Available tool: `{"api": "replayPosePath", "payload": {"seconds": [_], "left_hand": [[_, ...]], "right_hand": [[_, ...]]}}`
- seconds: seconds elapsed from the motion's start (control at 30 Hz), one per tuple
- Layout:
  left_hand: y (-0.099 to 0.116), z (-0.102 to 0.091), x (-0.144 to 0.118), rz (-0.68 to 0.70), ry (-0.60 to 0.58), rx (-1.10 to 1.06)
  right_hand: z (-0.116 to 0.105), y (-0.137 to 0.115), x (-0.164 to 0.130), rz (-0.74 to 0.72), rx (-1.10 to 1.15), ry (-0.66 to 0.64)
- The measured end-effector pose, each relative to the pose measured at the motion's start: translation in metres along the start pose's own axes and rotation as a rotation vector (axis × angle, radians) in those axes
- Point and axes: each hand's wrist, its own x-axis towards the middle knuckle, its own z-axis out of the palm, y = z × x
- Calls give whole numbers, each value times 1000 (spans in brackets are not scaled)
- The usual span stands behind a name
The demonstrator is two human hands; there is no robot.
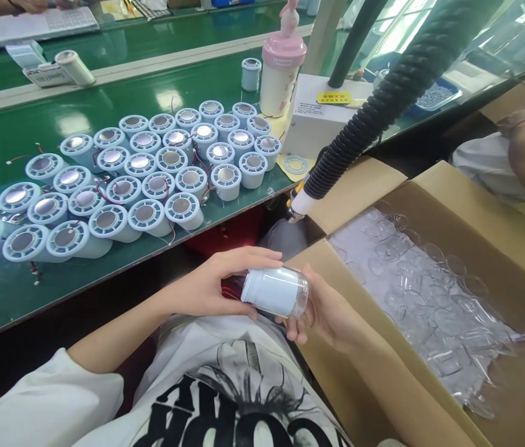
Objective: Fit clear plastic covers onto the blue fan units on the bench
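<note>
Holding a blue pot [272, 290] in a clear cup [301, 299] between half-curled left hand [213, 282] and right hand [326, 307], in front of a white shirt [188, 347], beside a big box [460, 230] of clear cups [414, 279], near a green counter [11, 133] full of more blue pots [125, 231] (some with thin wires [102, 192]).

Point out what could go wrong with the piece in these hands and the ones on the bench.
The clear cup around the light-blue cylinder is held between the left hand and right hand, away from the bench; a slip could drop it.

The front-row cylinders stand near the bench's edge; a bump might tip one off.

Loose wires trail among them and could snag.
</note>
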Motion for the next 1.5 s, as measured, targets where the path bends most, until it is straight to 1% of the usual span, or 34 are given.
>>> {"api": "replayPosePath", "payload": {"seconds": [0.13, 0.2, 0.23, 0.3, 0.4, 0.47, 0.53, 0.63, 0.7, 0.77, 0.83, 0.87, 0.9, 0.93, 0.97, 1.07, 1.13, 1.2, 1.27, 1.37, 1.43, 1.5], "left_hand": [[3, 4, -1, -31, 20, 14], [6, 6, -3, -83, 25, 3], [7, 7, -3, -113, 30, -10], [10, 7, -4, -164, 45, -35], [13, 8, -4, -166, 67, -29], [15, 8, -4, -148, 74, -22], [16, 8, -5, -141, 74, -31], [18, 9, -6, -154, 66, -29], [20, 10, -7, -168, 70, -36], [20, 12, -7, -203, 85, -97], [19, 13, -7, -267, 105, -175], [19, 13, -7, -303, 108, -198], [18, 13, -7, -334, 102, -213], [17, 13, -7, -348, 91, -223], [16, 13, -7, -340, 75, -225], [14, 9, -7, -270, 20, -214], [13, 7, -8, -283, 7, -254], [11, 6, -9, -358, 10, -337], [8, 7, -9, -425, 10, -403], [4, 13, -6, -483, 7, -496], [4, 17, -3, -518, 46, -556], [7, 9, -1, -578, 72, -551]], "right_hand": [[-1, 2, 1, 84, -27, -75], [-3, 5, 2, 38, -72, -64], [-4, 6, 2, -20, -106, -41], [-5, 8, 0, -183, -206, 18], [-5, 7, -7, -415, -425, 107], [-3, 4, -12, -505, -548, 150], [-1, 2, -17, -549, -613, 172], [-2, 3, -19, -561, -655, 167], [-6, 6, -18, -614, -687, 153], [-12, 9, -16, -769, -802, 125], [-17, 12, -13, -979, -991, 85], [-19, 13, -12, -1050, -1070, 74], [-20, 14, -11, -1082, -1104, 76], [-20, 14, -11, -1066, -1076, 86], [-19, 15, -10, -1010, -987, 97], [-13, 15, -9, -759, -586, 77], [-10, 14, -7, -653, -415, 48], [-11, 13, -5, -615, -382, 46], [-12, 12, -3, -603, -414, 70], [-12, 12, 0, -554, -462, 112], [-10, 11, 1, -505, -471, 119], [-12, 5, 3, -489, -546, 95]]}}
